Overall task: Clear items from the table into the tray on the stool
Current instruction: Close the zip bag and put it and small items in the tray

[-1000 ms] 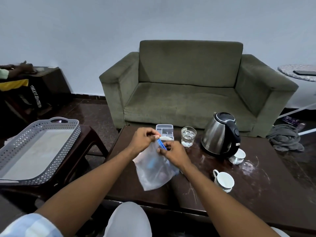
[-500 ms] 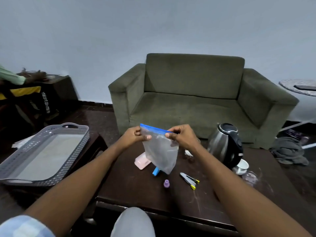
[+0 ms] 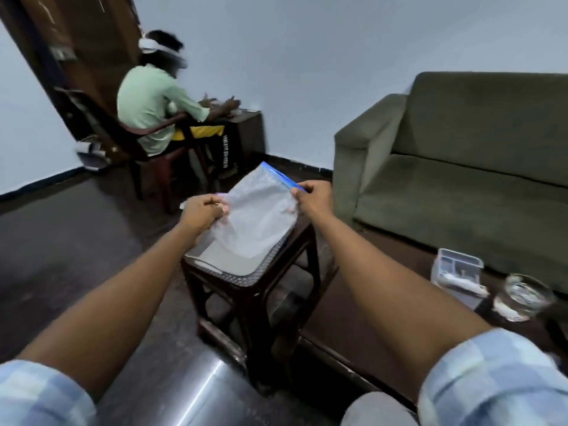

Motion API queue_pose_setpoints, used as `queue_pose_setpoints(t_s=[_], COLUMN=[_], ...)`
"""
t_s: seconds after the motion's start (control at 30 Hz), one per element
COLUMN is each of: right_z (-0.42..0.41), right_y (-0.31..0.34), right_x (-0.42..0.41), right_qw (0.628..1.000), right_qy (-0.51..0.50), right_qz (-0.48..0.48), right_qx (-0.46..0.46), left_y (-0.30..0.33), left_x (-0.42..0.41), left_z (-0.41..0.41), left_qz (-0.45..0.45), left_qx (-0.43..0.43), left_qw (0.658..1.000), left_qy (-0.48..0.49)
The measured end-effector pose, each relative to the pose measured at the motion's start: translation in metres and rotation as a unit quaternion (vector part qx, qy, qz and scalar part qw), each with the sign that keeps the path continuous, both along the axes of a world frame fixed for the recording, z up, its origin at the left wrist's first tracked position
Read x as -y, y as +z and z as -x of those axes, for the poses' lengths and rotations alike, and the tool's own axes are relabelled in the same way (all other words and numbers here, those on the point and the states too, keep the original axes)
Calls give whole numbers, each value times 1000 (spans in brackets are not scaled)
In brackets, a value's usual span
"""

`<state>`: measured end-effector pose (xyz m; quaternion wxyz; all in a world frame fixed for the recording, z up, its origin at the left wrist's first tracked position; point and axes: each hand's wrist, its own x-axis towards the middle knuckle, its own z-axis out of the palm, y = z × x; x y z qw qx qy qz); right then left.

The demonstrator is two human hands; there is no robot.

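Observation:
A clear plastic zip bag (image 3: 258, 215) with a blue seal strip is stretched flat between both my hands, just above the grey perforated tray (image 3: 233, 270) on the dark brown stool (image 3: 285, 272). My left hand (image 3: 204, 210) pinches the bag's near left edge. My right hand (image 3: 313, 198) pinches the corner by the blue strip. The bag covers most of the tray. On the dark table (image 3: 384, 305) at the right stand a clear plastic box (image 3: 456, 267) and a glass of water (image 3: 524, 296).
A green sofa (image 3: 461, 167) fills the right side behind the table. At the back left a person in a light green shirt (image 3: 153, 103) sits on a brown chair at a small desk. Dark floor lies left of the stool. My knees are at the bottom edge.
I have turned left from the table to the stool. The bag has moved from above the table to over the tray and now lies flatter. Both hands still hold it.

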<state>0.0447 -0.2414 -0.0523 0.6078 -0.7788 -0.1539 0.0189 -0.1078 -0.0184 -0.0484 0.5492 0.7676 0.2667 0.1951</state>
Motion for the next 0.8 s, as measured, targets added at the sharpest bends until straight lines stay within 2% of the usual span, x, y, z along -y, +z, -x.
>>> queue_pose_setpoints(t_s=[0.1,0.2,0.27,0.33,0.37,0.4,0.43,0.5,0.57,0.63,0.73,0.8], right_z=[21,35,41,48,51,54,54,50,40,29,29,43], right_y=[-11,-34,-56,-76,-84,-88,-91,-89,-82,-85,-109,-136], right_x=[-51,-77,-85,-85,-84,-80,-77,-61,-20,48,179,254], right_qw=[999,983,933,857,829,818,829,896,949,947,909,882], right_qy=[5,20,80,157,182,193,196,163,79,-7,-99,-128], right_qz=[48,161,311,467,513,530,512,391,233,170,261,350], right_qx=[-10,85,162,150,129,114,114,133,198,273,308,288], left_y=[-27,-64,-80,-91,-94,-96,-95,-93,-84,-80,-82,-95], left_x=[-44,-61,-52,-42,-39,-36,-32,-21,5,43,127,192], left_z=[5,3,-1,-9,-13,-16,-17,-22,-29,-45,-73,-90], left_qz=[-10,-66,-128,-225,-270,-296,-317,-357,-434,-494,-451,-389], left_qx=[-25,-88,-147,-241,-278,-308,-334,-358,-290,-150,10,3], left_qw=[993,980,970,938,918,902,886,861,850,856,880,876], left_qy=[119,165,146,112,88,68,54,58,69,23,-148,-284])
